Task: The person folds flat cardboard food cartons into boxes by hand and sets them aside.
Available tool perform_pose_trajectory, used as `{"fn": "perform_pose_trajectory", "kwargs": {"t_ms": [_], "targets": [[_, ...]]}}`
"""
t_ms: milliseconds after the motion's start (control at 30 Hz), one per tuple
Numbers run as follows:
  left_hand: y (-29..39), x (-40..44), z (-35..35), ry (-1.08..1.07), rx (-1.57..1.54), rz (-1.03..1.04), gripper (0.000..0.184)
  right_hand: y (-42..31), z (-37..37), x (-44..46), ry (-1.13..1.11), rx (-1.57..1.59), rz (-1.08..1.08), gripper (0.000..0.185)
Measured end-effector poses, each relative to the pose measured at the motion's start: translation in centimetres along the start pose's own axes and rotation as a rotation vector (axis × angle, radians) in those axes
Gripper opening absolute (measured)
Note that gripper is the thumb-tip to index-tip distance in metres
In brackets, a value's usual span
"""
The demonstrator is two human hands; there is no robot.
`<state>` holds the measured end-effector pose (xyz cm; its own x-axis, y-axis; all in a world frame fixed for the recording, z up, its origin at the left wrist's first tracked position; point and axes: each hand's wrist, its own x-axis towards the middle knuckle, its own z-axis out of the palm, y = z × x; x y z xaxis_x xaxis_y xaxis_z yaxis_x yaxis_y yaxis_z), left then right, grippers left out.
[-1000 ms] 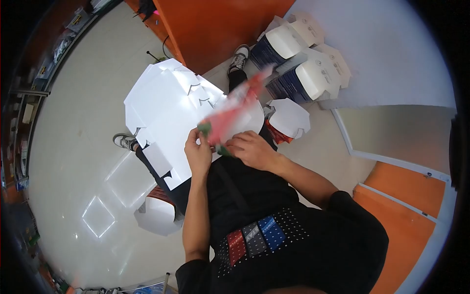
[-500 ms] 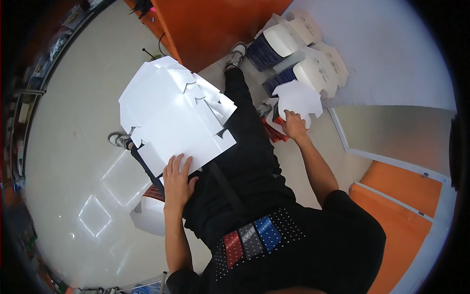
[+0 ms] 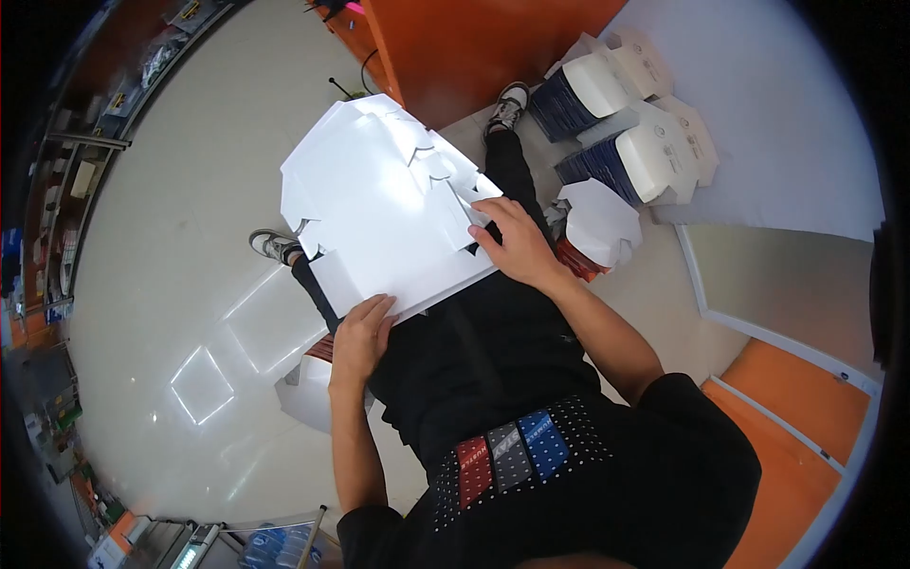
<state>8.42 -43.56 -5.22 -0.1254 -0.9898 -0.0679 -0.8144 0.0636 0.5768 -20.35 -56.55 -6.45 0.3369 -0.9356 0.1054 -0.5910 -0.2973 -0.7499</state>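
Several flat white cardboard box blanks (image 3: 370,209) lie stacked across my lap, with cut flaps and slots along their right side. My left hand (image 3: 360,339) is closed at their near edge, fingertips on top and thumb by the rim. On the right side, my right hand (image 3: 517,245) holds the flaps between thumb and fingers. Beyond it, a smaller pile of white-topped blanks with red printing (image 3: 602,228) rests on the floor beside my right leg. What lies under the stack on my lap is hidden.
Bundles of blue-and-white box blanks (image 3: 654,161) stand against the wall at the far right. An orange cabinet (image 3: 474,57) is ahead. More blanks (image 3: 308,394) lie on the floor at my left. Shelves (image 3: 76,190) line the left side.
My right hand has come from the red-printed pile to the right side of the blanks on my lap. My left hand has slid from lying flat on top to the near edge.
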Motion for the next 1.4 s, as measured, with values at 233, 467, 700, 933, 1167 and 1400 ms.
{"fn": "perform_pose_trajectory", "kwargs": {"t_ms": [233, 467, 700, 933, 1167, 1400], "targets": [[2.0, -0.2, -1.6, 0.384, 0.289, 0.136, 0.029, -2.2, 0.1, 0.1, 0.074, 0.584, 0.47, 0.042], [4.3, -1.4, -2.9, 0.372, 0.285, 0.346, 0.024, -2.7, -1.9, 2.4, -0.24, 0.994, 0.763, 0.044], [-0.6, -2.2, 1.7, 0.575, -0.24, -0.483, 0.052, -1.3, 0.5, 2.5, -0.408, 0.865, 0.546, 0.043], [-1.8, -0.7, 2.2, 0.593, -0.332, -0.561, 0.055, -2.0, 1.6, 3.8, -0.343, 0.443, 0.401, 0.035], [-0.6, 2.6, 7.3, 0.345, 0.055, -0.184, 0.064, -2.4, 8.0, 2.9, -0.245, -0.107, -0.026, 0.067], [0.0, 3.8, 7.7, 0.135, 0.344, -0.198, 0.073, -3.3, 11.0, 0.4, -0.351, -0.488, -0.193, 0.082]]}}
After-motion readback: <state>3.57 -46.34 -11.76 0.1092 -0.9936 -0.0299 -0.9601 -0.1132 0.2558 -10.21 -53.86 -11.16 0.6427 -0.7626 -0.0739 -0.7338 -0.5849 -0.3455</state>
